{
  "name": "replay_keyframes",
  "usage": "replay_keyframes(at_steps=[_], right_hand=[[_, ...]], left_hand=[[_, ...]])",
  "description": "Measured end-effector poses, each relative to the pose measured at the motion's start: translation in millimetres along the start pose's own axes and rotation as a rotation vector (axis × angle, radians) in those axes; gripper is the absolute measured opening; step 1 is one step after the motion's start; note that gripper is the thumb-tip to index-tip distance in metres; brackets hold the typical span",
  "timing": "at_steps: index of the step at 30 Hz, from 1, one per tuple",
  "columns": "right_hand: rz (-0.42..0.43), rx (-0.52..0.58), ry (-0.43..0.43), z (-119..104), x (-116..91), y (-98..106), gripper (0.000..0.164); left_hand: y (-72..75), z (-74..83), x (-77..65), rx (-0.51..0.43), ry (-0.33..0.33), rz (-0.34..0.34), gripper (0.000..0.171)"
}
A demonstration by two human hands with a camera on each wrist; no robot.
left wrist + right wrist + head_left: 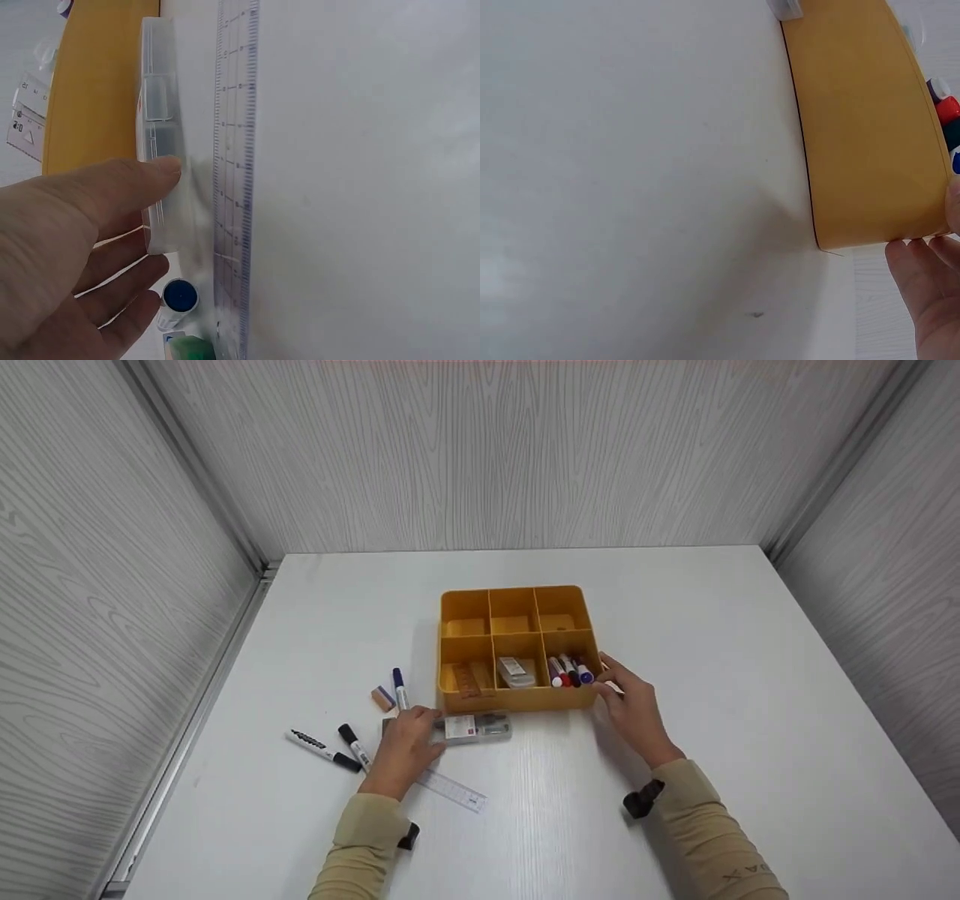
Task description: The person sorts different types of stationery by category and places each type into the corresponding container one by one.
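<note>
My left hand [406, 746] grips the left end of a clear plastic case [491, 726] with a white label, lying along the front of the yellow organizer box [525, 702]. In the left wrist view the thumb lies over the case's side, with the fingers around its end. Below that hand a clear ruler [457, 791] sticks out on the table. My right hand [634, 709] holds the box's front right corner, thumb at the rim and fingertips against the side wall. Several markers [571, 670] stand in the front right compartment; a small clear box [517, 672] sits in the front middle one.
An orange-looking clear ruler piece [466, 681] is in the front left compartment. Left of the box lie a blue-capped marker [400, 688], an eraser [382, 699], and two black-capped markers, one outermost [322, 750] and one nearer the hand [355, 745]. Panels [480, 457] enclose the table.
</note>
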State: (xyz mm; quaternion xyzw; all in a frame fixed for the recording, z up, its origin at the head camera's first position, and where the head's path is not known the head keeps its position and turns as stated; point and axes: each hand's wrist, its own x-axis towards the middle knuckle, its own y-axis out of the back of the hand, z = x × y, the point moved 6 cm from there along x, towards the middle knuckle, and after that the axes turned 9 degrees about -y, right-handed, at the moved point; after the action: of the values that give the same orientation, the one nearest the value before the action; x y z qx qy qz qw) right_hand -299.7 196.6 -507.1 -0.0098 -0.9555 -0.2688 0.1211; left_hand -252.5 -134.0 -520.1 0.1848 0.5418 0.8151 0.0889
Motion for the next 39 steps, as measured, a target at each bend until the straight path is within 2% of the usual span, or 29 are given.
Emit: replay_keyframes(at_steps=[9, 13, 17, 23, 26, 30, 34, 39], right_hand=[[0.0, 0.01, -0.02, 2.4, 0.4, -0.2, 0.011], [0.001, 0.014, -0.019, 4.8, 0.7, -0.9, 0.011], [0.002, 0.016, -0.016, 4.6, 0.4, -1.7, 0.01], [0.004, 0.027, 0.036, -1.3, 0.5, -0.6, 0.011], [0.007, 0.015, 0.021, -0.6, 0.8, -0.1, 0.012], [0.006, 0.005, 0.001, 1.3, 0.8, 0.1, 0.014], [0.003, 0.005, -0.009, 2.3, 0.8, -0.2, 0.013], [0.001, 0.019, -0.01, 3.0, 0.9, -0.7, 0.011]], left_hand=[[-4.8, 0.5, 4.4, 0.007, 0.056, -0.094, 0.049], [-6.0, 3.6, 4.3, 0.003, 0.039, -0.099, 0.049], [-4.5, 7.3, 1.8, -0.009, -0.019, -0.061, 0.049], [-1.5, 13.2, -7.1, -0.183, -0.101, -0.012, 0.051], [0.5, 17.7, -9.9, -0.21, -0.149, 0.004, 0.051], [1.3, 25.2, -11.9, -0.207, -0.21, -0.009, 0.051], [1.3, 34.4, -14.2, -0.255, -0.269, -0.042, 0.05], [8.2, 50.0, -14.3, -0.299, -0.37, -0.025, 0.048]])
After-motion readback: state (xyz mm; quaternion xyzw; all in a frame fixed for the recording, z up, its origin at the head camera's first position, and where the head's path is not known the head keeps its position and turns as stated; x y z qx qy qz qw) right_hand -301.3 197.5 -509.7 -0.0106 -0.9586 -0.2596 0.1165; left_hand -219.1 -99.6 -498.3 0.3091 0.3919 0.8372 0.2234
